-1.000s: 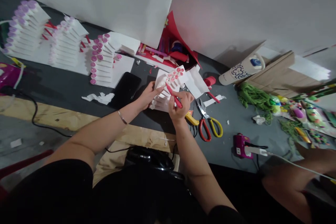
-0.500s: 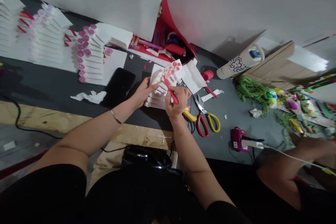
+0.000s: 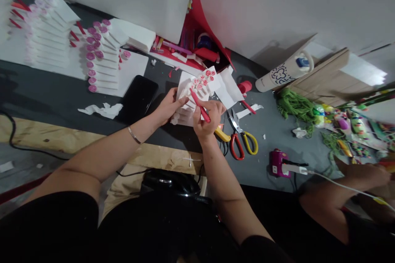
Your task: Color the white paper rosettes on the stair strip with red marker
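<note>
Pen [image 3: 201, 109] meeting white rolls [image 3: 185, 114] at a crowded workbench

A person is working with bare hands over white paper [image 3: 184, 77], where the slim rolls are lying side by side in a slanting row. Several round ends at the far side are showing red patterns, while those nearer the person are showing plain white.

The right hand [image 3: 209, 120] is grasping the red pen, its thumb and fingers closing around the barrel. The tip is pointing at the ends of the rolls, just beside the red-marked ones; whether it is touching cannot be told. The left hand [image 3: 169, 109] is resting at the left side of the row, its thumb stretching over the rolls; whether its fingers are gripping or only pressing cannot be told.

To the left, a black phone [image 3: 140, 96] is lying near a crumpled tissue [image 3: 103, 110], and beyond them pink-ended rolls [image 3: 105, 68] are lying in another row. Past the pen hand, scissors [image 3: 237, 127] with one red and one yellow handle are lying open beside a yellow-handled tool [image 3: 222, 134]. Farther right, a purple power adapter [image 3: 279, 163] is sitting on the dark tabletop [image 3: 262, 127], and a co-worker's arm [image 3: 333, 197] is reaching in at the edge.
</note>
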{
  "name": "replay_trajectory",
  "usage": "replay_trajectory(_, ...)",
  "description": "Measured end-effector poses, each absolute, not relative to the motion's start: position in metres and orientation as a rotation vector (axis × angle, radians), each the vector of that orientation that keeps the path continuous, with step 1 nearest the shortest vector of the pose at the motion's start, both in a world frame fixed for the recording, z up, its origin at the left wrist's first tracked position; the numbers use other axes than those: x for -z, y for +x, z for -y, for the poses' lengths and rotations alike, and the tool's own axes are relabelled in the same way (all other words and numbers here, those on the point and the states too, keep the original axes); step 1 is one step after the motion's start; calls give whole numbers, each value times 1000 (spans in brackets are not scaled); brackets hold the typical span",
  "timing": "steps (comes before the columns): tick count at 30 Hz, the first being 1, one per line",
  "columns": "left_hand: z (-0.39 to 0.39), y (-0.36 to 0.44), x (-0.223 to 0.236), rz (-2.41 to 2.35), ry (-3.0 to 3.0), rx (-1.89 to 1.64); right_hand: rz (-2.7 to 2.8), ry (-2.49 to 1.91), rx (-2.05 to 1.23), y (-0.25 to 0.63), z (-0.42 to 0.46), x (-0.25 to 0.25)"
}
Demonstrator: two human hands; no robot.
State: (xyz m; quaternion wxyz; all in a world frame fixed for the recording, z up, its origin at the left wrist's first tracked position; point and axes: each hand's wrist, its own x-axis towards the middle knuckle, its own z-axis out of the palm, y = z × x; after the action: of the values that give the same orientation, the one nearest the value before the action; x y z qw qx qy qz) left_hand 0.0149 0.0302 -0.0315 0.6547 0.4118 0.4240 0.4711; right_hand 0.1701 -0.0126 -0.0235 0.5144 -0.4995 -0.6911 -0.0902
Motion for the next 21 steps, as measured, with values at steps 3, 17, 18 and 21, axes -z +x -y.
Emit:
replay_trajectory(3, -29, 16, 29, -944, 932, -1071, 1649, -1200, 226, 169, 12, 23)
replay_trajectory(17, -31, 18, 36, -867, 933, -1110, 1665, -1104, 318, 166, 15, 12)
replay_trajectory(18, -31, 18, 36, -866, 941, -1108, 1663, -1110, 326, 166, 15, 12)
replay_trajectory(21, -31, 17, 35, -869, 937, -1097, 1660, -1181, 367, 166, 15, 11)
